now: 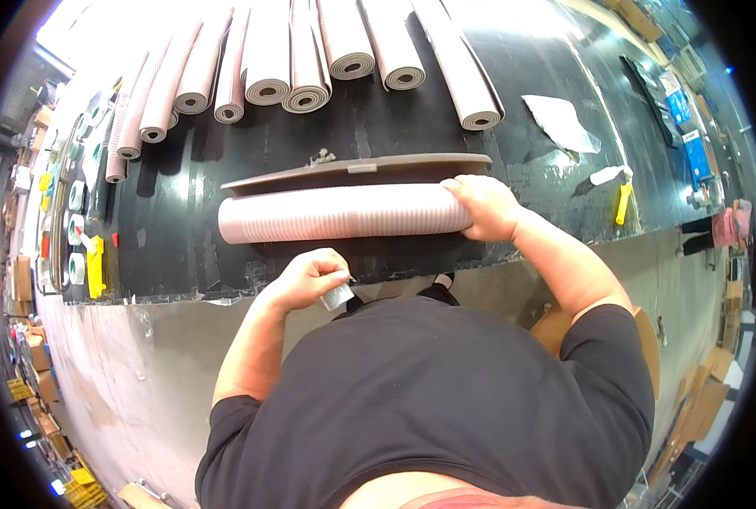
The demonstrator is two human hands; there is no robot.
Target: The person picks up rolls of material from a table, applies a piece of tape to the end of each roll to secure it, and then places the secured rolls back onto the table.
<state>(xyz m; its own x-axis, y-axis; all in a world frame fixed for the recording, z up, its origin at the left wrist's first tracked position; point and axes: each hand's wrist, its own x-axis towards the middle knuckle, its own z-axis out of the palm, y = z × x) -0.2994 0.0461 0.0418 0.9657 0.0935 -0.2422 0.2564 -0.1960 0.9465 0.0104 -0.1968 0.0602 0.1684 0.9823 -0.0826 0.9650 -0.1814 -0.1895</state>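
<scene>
A pale pink ribbed mat (pixel 344 212), mostly rolled up, lies crosswise on the black table in front of me. Its loose end (pixel 429 165) stands up behind the roll, with a small light strip (pixel 362 168) on its edge. My right hand (pixel 485 208) grips the right end of the roll, thumb and fingers around it. Just off the table's near edge, my left hand (pixel 312 280) is closed in a pinch on a small pale, translucent piece of film (pixel 338 296). It hangs below the fingertips, apart from the mat.
Several rolled mats (pixel 352 59) lie along the far side of the black table (pixel 251 140). At left are tape rolls (pixel 76 229) and a yellow tool (pixel 96 267). A clear plastic bag (pixel 562 125) and a yellow-handled tool (pixel 623 204) lie at right. Cardboard (pixel 552 329) stands beside me.
</scene>
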